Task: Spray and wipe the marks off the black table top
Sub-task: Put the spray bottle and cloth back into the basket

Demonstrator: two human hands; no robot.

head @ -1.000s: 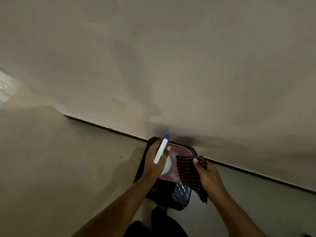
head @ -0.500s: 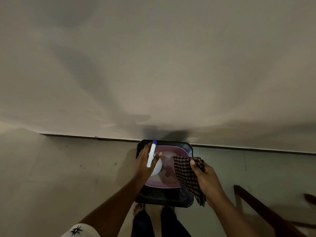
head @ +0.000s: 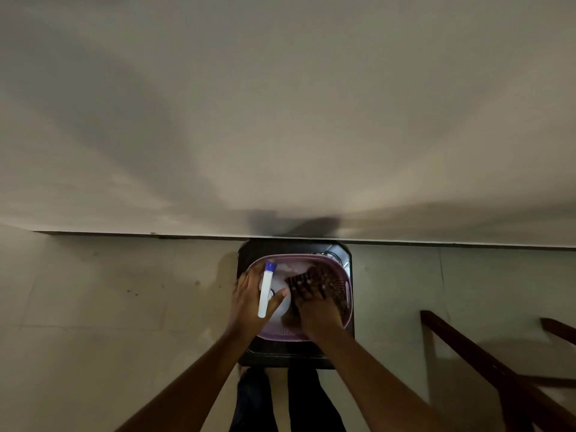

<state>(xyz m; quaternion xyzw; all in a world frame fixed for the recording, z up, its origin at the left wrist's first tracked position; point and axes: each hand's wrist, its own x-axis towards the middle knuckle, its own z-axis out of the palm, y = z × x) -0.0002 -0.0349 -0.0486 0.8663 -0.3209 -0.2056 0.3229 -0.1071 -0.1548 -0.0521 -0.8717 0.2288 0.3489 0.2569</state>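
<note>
A small black table (head: 295, 357) stands against the wall, and a pale purple basket (head: 343, 279) covers most of its top. My left hand (head: 249, 299) grips a white spray bottle (head: 266, 289) with a blue nozzle tip, held over the basket's left side. Inside the basket my right hand (head: 314, 310) rests on a dark checked cloth (head: 321, 280) with fingers curled into it. Something white lies in the basket behind the bottle. The table's top surface is mostly hidden by the basket and my hands.
A plain wall (head: 280, 120) rises directly behind the table. Pale floor tiles (head: 109, 307) spread to the left and right. Dark wooden bars of some furniture (head: 486, 363) slant across the lower right. My legs (head: 280, 400) stand just in front of the table.
My right hand has lowered the checked cloth from above the basket down into it. The left hand with the bottle stays over the basket. The camera has tilted and centred on the table.
</note>
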